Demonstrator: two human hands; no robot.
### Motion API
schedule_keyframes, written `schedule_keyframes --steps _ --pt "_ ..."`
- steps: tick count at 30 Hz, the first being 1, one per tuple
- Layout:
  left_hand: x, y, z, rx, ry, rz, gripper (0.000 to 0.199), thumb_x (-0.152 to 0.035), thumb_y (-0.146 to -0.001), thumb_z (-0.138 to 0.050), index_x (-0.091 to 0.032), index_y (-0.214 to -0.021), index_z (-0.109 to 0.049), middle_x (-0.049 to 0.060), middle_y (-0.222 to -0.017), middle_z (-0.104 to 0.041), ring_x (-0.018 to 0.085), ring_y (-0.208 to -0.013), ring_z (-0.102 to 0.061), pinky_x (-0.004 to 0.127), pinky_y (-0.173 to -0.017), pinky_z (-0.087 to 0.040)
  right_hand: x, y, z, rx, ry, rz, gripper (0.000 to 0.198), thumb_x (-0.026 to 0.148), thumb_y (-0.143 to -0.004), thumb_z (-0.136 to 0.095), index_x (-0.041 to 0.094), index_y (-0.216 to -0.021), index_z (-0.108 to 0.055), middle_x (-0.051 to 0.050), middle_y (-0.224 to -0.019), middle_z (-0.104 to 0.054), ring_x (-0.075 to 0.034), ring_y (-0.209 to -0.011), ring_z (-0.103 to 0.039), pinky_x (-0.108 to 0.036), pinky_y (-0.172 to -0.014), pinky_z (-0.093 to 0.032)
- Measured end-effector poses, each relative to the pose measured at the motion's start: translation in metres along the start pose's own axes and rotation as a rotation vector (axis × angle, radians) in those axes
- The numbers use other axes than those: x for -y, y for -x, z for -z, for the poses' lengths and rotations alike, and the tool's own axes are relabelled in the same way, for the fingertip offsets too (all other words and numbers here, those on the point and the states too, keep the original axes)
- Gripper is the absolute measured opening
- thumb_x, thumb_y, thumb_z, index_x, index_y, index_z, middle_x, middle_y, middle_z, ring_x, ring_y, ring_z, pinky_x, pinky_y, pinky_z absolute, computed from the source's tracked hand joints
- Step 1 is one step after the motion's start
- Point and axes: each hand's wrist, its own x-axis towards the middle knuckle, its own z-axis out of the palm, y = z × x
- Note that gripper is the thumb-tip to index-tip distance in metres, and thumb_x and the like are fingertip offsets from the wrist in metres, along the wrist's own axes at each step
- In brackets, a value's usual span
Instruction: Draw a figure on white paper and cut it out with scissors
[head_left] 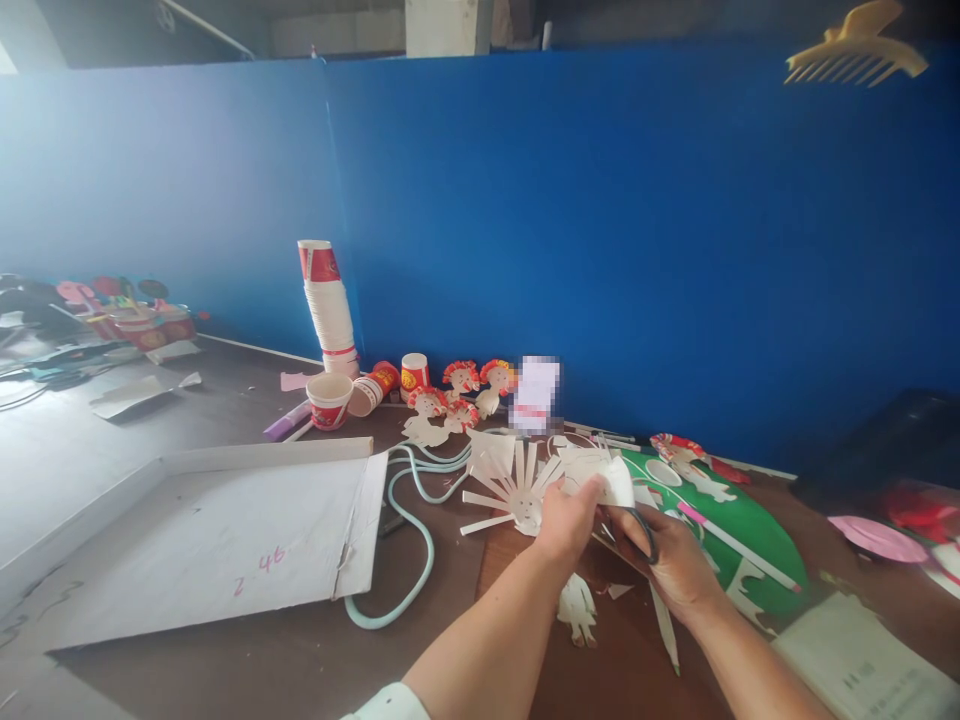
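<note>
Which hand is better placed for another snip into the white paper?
Probably the right hand: it holds the black-handled scissors beside the paper. The left hand is occupied gripping the white paper, so it seems better suited to steadying.

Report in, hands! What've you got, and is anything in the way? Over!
Left grip: white paper. Right grip: scissors, black handle showing. Fringed cutout beside left grip, possibly in the way.

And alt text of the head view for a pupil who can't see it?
A person's left hand holds a white paper piece and the right hand black-handled scissors, over a brown table with paper cutouts, red-and-white cups.
</note>
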Motion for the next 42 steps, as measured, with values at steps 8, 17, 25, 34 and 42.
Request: schedule_keyframes --steps 8,17,25,34,42 --pt "0.000 -0.002 0.000 0.011 -0.036 0.010 0.026 -0.043 -0.070 -0.063 -0.018 -0.071 -0.062 0.002 -0.056 -0.057 0.017 -0.054 -0.053 0.033 -0.061 -0.046 -0.003 -0.002 0.000 0.005 -0.012 0.011 0.015 0.036 -0.074 -0.062 0.021 -0.073 -0.066 0.004 -0.053 -0.045 -0.013 -0.053 -0.038 -0.024 -0.048 -0.029" --pt "-0.001 -0.004 0.001 -0.045 -0.003 0.044 0.031 -0.043 -0.068 -0.067 -0.018 -0.086 -0.067 0.006 -0.071 -0.065 0.021 -0.074 -0.060 0.034 -0.072 -0.049 0.013 0.003 -0.003 0.009 0.144 0.047 0.026 0.041 -0.078 -0.058 0.021 -0.060 -0.057 0.003 -0.050 -0.047 -0.014 -0.052 -0.039 -0.025 -0.049 -0.029" --pt "-0.006 -0.002 0.002 -0.080 0.085 -0.002 0.029 -0.038 -0.068 -0.068 -0.017 -0.088 -0.067 0.004 -0.072 -0.065 0.019 -0.073 -0.061 0.032 -0.072 -0.049 0.024 0.008 -0.009 0.023 0.264 0.074 0.038 0.055 -0.080 -0.052 0.022 -0.060 -0.056 0.001 -0.051 -0.051 -0.016 -0.051 -0.044 -0.027 -0.049 -0.033" --pt "-0.006 0.000 0.001 -0.063 0.107 0.039 0.031 -0.038 -0.068 -0.067 -0.016 -0.091 -0.065 0.004 -0.069 -0.064 0.017 -0.063 -0.058 0.030 -0.062 -0.048 0.023 0.008 -0.010 0.012 0.192 0.021 0.032 0.044 -0.076 -0.058 0.022 -0.054 -0.052 0.002 -0.051 -0.051 -0.014 -0.050 -0.046 -0.024 -0.046 -0.035" --pt "-0.005 -0.003 0.002 -0.093 0.092 0.029 0.029 -0.034 -0.068 -0.066 -0.016 -0.090 -0.065 0.004 -0.070 -0.064 0.016 -0.061 -0.057 0.030 -0.063 -0.048 0.020 0.005 -0.008 0.026 0.255 0.057 0.036 0.050 -0.077 -0.056 0.022 -0.054 -0.053 0.002 -0.050 -0.051 -0.015 -0.050 -0.046 -0.026 -0.049 -0.035"
